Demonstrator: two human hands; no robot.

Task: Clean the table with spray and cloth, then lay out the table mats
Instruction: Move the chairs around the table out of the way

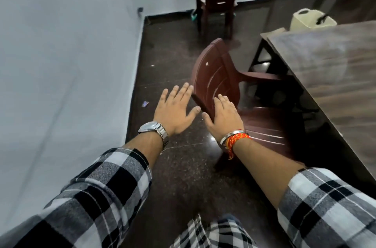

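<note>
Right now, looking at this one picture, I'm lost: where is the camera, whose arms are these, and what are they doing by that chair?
There is no machine here. A person wears a wide-angle camera on the head, so you look down along their own arms. The right hand lies on the top edge of a brown plastic chair beside the wooden table; the left hand, open with fingers spread, is next to its back. Neither carries anything.

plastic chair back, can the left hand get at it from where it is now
Probably yes. The left hand is open, its fingertips right beside the edge of the chair back, with nothing between them. The right hand rests on it.
</note>
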